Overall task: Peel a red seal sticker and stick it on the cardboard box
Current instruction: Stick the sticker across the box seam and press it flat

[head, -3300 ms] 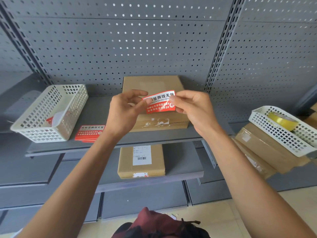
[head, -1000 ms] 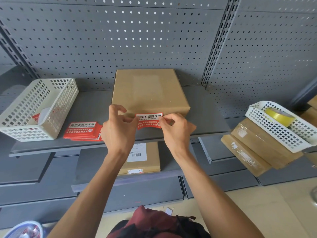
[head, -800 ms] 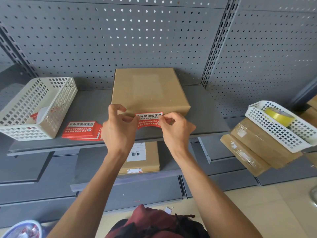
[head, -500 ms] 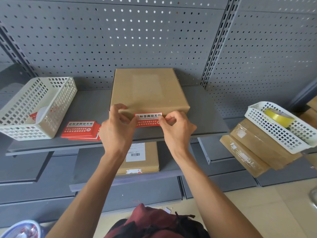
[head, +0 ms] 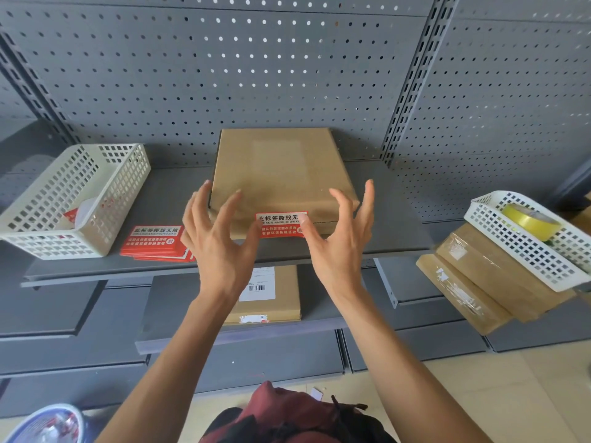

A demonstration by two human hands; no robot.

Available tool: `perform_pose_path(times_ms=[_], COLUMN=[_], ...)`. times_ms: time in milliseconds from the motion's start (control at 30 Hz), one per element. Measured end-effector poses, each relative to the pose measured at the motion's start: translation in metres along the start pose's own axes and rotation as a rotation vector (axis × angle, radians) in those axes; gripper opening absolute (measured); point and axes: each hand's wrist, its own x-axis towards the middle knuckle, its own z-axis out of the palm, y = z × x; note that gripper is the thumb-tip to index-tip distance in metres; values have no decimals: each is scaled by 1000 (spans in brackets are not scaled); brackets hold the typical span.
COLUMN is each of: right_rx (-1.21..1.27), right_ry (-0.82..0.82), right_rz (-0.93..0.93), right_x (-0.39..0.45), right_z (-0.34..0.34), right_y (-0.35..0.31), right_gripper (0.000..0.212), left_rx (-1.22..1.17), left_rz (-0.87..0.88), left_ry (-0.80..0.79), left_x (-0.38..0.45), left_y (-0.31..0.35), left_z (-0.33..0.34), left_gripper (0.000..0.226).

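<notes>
A flat cardboard box (head: 281, 174) lies on the grey shelf (head: 383, 231) in the middle. A red seal sticker (head: 279, 224) with white lettering is folded over the box's near edge, partly on top and partly on the front face. My left hand (head: 217, 241) hovers in front of the box's left corner with fingers spread and empty. My right hand (head: 339, 244) is spread too, its thumb tip touching the sticker's right end. A stack of red seal stickers (head: 153, 243) lies on the shelf to the left.
A white perforated basket (head: 105, 212) stands at the shelf's left end. Another white basket (head: 524, 247) with a yellow tape roll (head: 531, 220) rests on wrapped boxes (head: 479, 289) at right. A labelled box (head: 275, 295) sits on the lower shelf. Pegboard wall behind.
Both hands let go of the sticker, which now lies stuck over the box's front edge. The fingers have opened and spread, and the hands have lifted slightly apart.
</notes>
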Motion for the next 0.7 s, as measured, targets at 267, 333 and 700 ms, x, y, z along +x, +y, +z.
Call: perform_pose_path(times_ms=[267, 333, 700], right_rx=[-11, -11, -232], right_ry=[-90, -74, 39], right_rz=[9, 0, -70], right_x=[3, 6, 52], right_z=[1, -2, -25], right_y=[-3, -9, -82], right_gripper=[66, 65, 71], left_rx=[-131, -97, -32], left_rz=[-39, -43, -88], left_ry=[-120, -99, 24], left_x=[-2, 3, 63], left_y=[4, 10, 72], left_z=[3, -3, -40], left_gripper=[55, 50, 38])
